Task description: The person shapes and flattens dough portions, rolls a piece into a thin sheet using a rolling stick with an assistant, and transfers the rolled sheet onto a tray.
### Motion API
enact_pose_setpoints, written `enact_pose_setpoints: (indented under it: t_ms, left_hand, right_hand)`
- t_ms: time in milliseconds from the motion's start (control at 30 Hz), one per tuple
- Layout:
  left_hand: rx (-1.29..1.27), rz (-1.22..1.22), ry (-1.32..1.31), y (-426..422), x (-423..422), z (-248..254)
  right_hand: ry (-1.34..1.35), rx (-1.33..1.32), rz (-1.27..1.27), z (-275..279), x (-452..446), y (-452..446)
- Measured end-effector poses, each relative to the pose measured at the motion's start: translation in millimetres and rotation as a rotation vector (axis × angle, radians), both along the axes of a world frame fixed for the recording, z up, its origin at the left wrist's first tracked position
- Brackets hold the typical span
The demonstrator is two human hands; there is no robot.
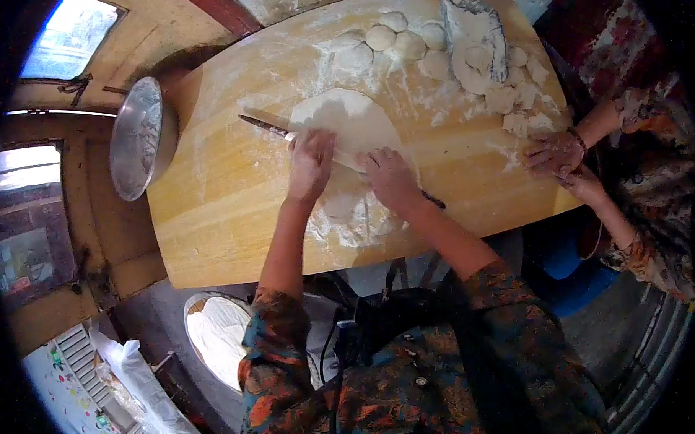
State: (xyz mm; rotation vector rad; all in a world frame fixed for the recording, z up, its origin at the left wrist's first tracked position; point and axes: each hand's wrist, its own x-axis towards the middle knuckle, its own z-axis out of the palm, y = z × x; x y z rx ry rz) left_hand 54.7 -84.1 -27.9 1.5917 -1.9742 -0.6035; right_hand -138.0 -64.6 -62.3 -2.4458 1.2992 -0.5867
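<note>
In the head view, the dough sheet (356, 110) lies mid-table (217, 228), under the rolling pin (268, 126). Fingers of left hand (313, 161) and right hand (391, 179) bend over it; how closed, I cannot tell. Uneven pressure could tear the sheet.

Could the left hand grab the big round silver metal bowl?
Probably, with a stretch: the left hand is on a long, dark-tipped rolling pin, but past the pin's end just yellow wooden tabletop leads to the bowl.
</note>
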Motion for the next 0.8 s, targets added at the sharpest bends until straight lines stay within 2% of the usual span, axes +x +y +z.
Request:
enact_pose_setpoints:
  t_ms: [33,100,167,200,267,367,400,500,533,600,633,667,800]
  left_hand:
    - [0.009,-0.085,-0.266,11,10,4]
    - [-0.149,-0.145,-0.264,49,15,2]
    - [-0.049,-0.206,-0.302,89,18,-6]
    - [-0.001,-0.229,-0.233,107,15,-8]
    - [0.024,-0.261,-0.16,128,2,-2]
    - [-0.098,-0.104,-0.137,127,7,-4]
    - [-0.044,-0.052,-0.27,125,10,-3]
    - [-0.131,0.032,-0.352,131,11,4]
    - [-0.042,0.009,-0.301,136,12,1]
    - [-0.024,0.047,-0.362,127,6,-6]
    - [-0.009,0.069,-0.388,123,2,-12]
    - [0.004,0.108,-0.478,106,2,-19]
    - [-0.067,0.277,-0.493,7,20,-29]
  right_hand:
    - [-0.026,-0.044,0.078,-1,-6,2]
    - [-0.077,-0.13,0.227,-3,-26,8]
    - [-0.014,-0.116,0.338,1,-55,29]
    - [0.02,-0.109,0.398,3,-64,40]
    - [0.107,-0.197,0.328,5,-68,66]
    - [0.188,-0.203,0.136,1,-48,61]
    - [0.206,-0.186,0.056,1,-37,54]
    - [0.258,-0.134,-0.001,28,-20,30]
    - [0.29,-0.095,0.053,28,-20,32]
    - [0.363,-0.012,0.16,22,-23,43]
    - [0.376,-0.038,0.11,18,-17,30]
    - [0.388,-0.062,0.065,12,-7,10]
    - [0.421,-0.185,-0.043,11,32,-69]
